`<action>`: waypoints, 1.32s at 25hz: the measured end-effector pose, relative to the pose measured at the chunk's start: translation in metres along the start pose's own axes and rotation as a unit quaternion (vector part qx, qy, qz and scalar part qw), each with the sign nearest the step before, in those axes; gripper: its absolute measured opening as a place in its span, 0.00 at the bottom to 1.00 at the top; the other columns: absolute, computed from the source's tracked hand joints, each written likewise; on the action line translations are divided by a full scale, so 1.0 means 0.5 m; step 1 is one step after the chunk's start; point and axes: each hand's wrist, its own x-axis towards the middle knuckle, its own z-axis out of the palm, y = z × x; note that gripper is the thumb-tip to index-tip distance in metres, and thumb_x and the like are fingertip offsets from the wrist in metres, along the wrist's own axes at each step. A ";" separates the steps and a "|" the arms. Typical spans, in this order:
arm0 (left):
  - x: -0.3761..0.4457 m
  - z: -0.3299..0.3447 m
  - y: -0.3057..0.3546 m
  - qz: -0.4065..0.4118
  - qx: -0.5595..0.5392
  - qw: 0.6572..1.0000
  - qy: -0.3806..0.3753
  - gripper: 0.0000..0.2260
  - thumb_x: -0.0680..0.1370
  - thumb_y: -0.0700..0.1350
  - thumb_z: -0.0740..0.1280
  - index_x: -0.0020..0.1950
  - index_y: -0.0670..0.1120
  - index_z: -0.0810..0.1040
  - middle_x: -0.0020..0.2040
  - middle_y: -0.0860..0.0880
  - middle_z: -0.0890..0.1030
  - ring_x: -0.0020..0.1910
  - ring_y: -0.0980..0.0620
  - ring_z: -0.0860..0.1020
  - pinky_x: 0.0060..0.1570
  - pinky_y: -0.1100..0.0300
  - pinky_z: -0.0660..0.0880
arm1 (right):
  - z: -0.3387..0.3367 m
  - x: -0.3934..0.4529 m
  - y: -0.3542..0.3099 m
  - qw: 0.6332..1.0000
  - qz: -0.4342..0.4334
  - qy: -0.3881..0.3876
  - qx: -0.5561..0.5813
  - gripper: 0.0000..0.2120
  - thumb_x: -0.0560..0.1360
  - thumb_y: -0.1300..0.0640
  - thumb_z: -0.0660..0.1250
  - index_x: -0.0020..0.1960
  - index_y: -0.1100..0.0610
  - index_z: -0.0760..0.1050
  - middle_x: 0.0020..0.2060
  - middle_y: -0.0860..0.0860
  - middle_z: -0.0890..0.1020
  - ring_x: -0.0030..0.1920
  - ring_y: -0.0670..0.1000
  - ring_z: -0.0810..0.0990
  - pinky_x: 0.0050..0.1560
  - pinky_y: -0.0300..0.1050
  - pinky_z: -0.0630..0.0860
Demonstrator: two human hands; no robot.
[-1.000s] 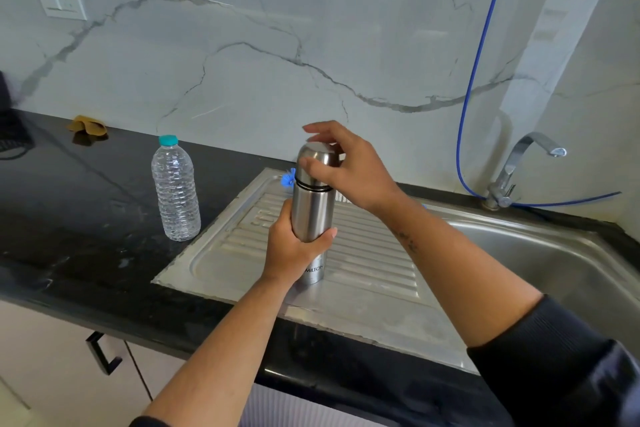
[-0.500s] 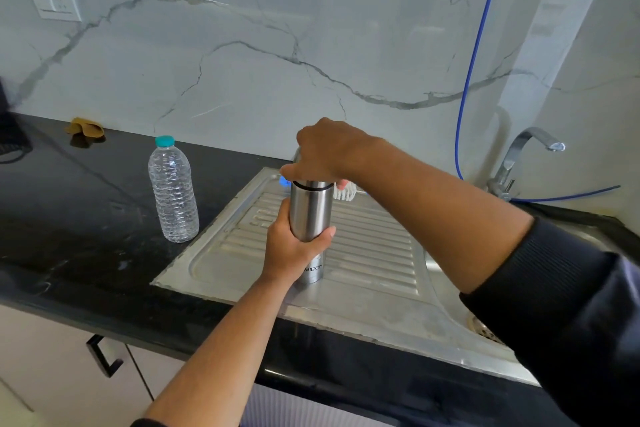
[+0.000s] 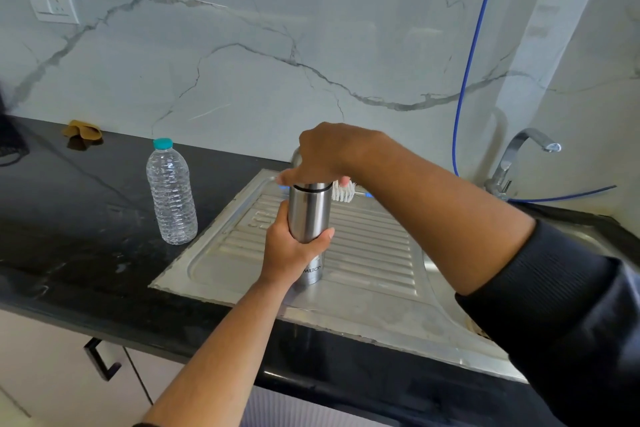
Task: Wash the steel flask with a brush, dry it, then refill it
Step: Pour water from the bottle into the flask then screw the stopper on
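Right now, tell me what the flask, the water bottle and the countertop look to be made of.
Flask: brushed stainless steel, by its grey satin sheen and soft reflections.
Water bottle: clear thin plastic, see-through with ribbed walls, teal cap.
Countertop: polished black stone, probably granite; glossy, faintly speckled.

The steel flask (image 3: 309, 215) stands upright on the ribbed steel drainboard (image 3: 374, 253), near the centre of the view. It is a slim brushed-metal cylinder with a dark seam ring below its cap and "MILTON" printed near its base. The left hand (image 3: 294, 253) grips its middle; the right hand (image 3: 329, 152) covers and clasps the cap. The brush (image 3: 343, 191), white-bristled with a bit of blue at its end, lies on the drainboard just behind the flask at its 2 o'clock, mostly hidden.
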 end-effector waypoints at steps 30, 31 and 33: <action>-0.002 0.003 -0.002 0.002 0.022 1.000 -0.002 0.27 0.70 0.45 0.82 0.62 0.57 0.73 0.49 0.54 0.82 0.46 0.60 0.82 0.41 0.66 0.81 | 0.022 -0.004 -0.003 0.997 0.039 0.065 -0.018 0.31 0.80 0.29 0.52 0.46 0.56 0.74 0.35 0.51 0.75 0.36 0.51 0.76 0.35 0.44 0.67; -0.002 0.003 -0.003 0.001 0.022 1.000 -0.001 0.27 0.70 0.45 0.82 0.63 0.56 0.73 0.49 0.54 0.82 0.46 0.60 0.82 0.41 0.67 0.81 | 0.015 -0.006 -0.006 0.998 0.050 0.040 -0.016 0.31 0.80 0.30 0.52 0.47 0.56 0.74 0.35 0.51 0.75 0.35 0.50 0.75 0.35 0.44 0.67; -0.002 0.003 -0.003 -0.003 0.022 1.000 0.000 0.27 0.70 0.45 0.82 0.63 0.56 0.73 0.49 0.54 0.82 0.46 0.60 0.82 0.40 0.66 0.80 | -0.012 -0.021 -0.006 0.999 0.035 -0.038 0.004 0.22 0.82 0.37 0.58 0.56 0.56 0.74 0.41 0.52 0.76 0.34 0.49 0.76 0.34 0.43 0.67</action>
